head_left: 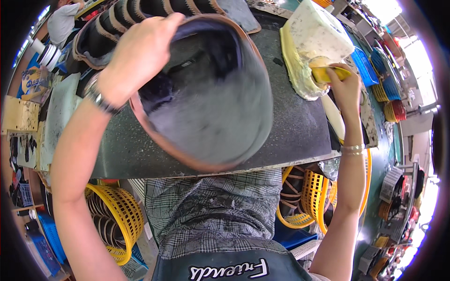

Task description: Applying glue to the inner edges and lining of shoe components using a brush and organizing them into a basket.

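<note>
My left hand (140,58) is closed on the upper rim of a large dark oval piece (206,117). This piece has a grey, motion-blurred middle and a brownish border, and is held over the dark work table (300,136). On the right, my right hand (346,86) pinches a flat yellow tool (330,73), whose exact kind I cannot make out. Its far end sits at the opening of a white plastic container (323,33) crusted with cream-coloured residue. Some of the tool is hidden by my fingers.
Several dark curved pieces with jagged brown edges (117,23) stand in a row at the far left. Yellow baskets (126,210) holding similar pieces flank my lap below the table edge. Another person (61,23) sits far left. Blue crates (364,65) lie beyond the container.
</note>
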`<state>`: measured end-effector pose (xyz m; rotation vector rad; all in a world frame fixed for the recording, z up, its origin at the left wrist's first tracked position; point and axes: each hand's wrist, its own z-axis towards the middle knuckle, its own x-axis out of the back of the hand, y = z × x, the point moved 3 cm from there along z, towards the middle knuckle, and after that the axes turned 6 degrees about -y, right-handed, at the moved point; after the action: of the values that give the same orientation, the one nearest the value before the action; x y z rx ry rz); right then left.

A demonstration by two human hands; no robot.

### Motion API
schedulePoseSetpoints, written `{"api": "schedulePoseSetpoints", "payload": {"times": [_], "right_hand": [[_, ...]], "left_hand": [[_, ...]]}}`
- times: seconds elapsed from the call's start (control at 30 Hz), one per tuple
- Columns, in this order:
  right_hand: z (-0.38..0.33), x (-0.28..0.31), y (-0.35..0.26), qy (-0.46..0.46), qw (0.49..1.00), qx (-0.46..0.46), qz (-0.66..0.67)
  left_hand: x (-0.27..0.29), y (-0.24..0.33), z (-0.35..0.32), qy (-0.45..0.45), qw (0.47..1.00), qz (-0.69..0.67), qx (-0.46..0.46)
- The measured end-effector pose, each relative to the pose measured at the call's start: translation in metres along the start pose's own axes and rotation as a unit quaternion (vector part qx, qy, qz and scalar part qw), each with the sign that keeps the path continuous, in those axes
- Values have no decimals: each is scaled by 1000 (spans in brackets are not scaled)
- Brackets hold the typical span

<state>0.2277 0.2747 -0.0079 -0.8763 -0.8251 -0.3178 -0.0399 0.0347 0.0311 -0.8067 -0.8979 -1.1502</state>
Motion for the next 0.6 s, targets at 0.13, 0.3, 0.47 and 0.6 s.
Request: {"api": "schedulePoseSetpoints", "payload": {"times": [0.13, 0.3, 0.47, 0.6], "right_hand": [[-1, -1, 8, -51, 983, 0, 175], [-34, 22, 9, -18, 953, -68, 296], [-61, 28, 6, -31, 950, -64, 304], [-62, 26, 13, -43, 910, -29, 411]], "left_hand": [[-2, 13, -35, -20, 974, 215, -65], [-28, 29, -53, -362, 926, -96, 53], [-42, 47, -43, -336, 941, -32, -9], [-65, 36, -22, -344, 939, -26, -8]]}}
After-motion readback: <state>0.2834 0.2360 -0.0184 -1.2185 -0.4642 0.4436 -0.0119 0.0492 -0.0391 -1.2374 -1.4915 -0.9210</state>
